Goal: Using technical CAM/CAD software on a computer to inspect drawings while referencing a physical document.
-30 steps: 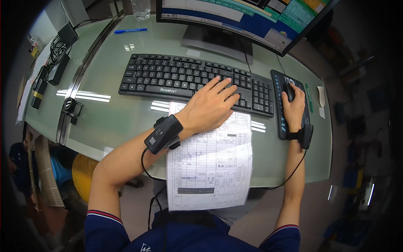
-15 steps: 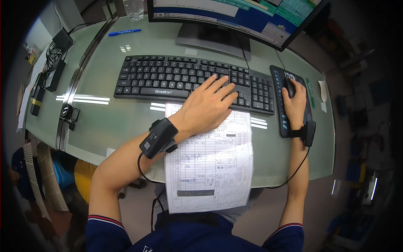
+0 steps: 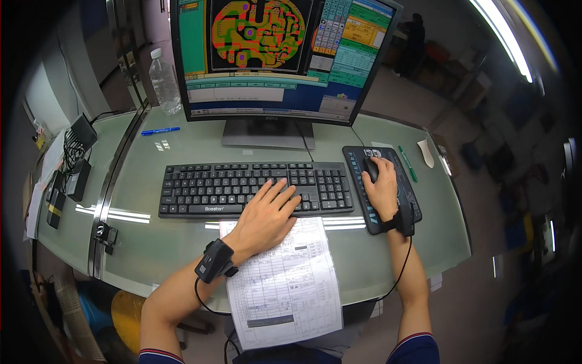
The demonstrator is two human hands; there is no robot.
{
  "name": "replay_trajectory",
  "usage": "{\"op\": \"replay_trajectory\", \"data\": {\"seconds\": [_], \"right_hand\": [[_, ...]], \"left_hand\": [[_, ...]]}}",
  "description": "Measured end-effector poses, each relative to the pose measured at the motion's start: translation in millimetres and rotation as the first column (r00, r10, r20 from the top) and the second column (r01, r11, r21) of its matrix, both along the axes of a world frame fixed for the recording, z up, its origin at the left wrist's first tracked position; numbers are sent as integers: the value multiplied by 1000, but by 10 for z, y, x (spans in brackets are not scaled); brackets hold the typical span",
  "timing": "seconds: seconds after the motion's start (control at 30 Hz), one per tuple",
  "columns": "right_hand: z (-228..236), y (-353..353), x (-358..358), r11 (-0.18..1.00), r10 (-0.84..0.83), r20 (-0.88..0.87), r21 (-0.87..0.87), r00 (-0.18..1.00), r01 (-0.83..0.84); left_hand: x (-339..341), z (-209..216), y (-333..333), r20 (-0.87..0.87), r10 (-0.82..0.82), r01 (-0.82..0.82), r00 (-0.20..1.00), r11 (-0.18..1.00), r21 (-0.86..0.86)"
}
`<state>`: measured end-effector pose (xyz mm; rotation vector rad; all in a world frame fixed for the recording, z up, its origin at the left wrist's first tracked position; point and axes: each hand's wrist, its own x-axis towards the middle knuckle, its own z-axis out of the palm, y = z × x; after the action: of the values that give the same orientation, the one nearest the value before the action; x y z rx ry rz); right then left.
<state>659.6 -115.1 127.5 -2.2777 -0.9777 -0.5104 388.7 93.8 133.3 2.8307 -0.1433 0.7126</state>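
Note:
My left hand [image 3: 265, 219] lies with fingers spread over the right part of a black keyboard [image 3: 212, 189], its fingertips on or just above the keys. Nothing is held in it. A printed form sheet [image 3: 285, 291] lies partly under this hand and hangs over the front edge of the desk. My right hand [image 3: 382, 193] is wrapped over a black computer mouse [image 3: 370, 170] on a dark mouse pad [image 3: 407, 203]. Each wrist carries a black strapped device with a cable. Beyond the keyboard, a monitor [image 3: 242, 94] displays a round, colourful circuit layout.
A clear plastic bottle [image 3: 165, 85] stands left of the monitor, with a blue pen [image 3: 160, 131] near it. A green pen [image 3: 408, 164] lies right of the mouse pad. Black adapters and bundled cables [image 3: 77, 167] sit at the far left, past a metal strip along the glass desk.
The view has tilted up, so the monitor shows more and the desk appears lower. Both hands keep their places, the left at the keyboard and the right on the mouse.

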Motion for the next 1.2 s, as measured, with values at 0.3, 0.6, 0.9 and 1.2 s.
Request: {"op": "replay_trajectory", "data": {"seconds": [0.3, 0.6, 0.9, 1.2], "right_hand": [[-6, 12, 0, 1000, 10, 14, 15, 1000, -11], [-25, -5, 3, 1000, 2, 6, 4, 1000, -2], [5, 2, -22, 1000, 1, -10, 8, 1000, -1], [12, 8, -26, 1000, -1, -8, -2, 1000, 1]], "left_hand": [[-15, -16, -1, 4, 14, -14, 1000, 1000, 10], [-3, -3, -6, 29, 8, -8, 1000, 1000, 8], [-13, -35, 3, 35, 5, -5, 999, 1000, -5], [-18, -70, -2, 25, 8, -8, 1000, 1000, 0]]}}
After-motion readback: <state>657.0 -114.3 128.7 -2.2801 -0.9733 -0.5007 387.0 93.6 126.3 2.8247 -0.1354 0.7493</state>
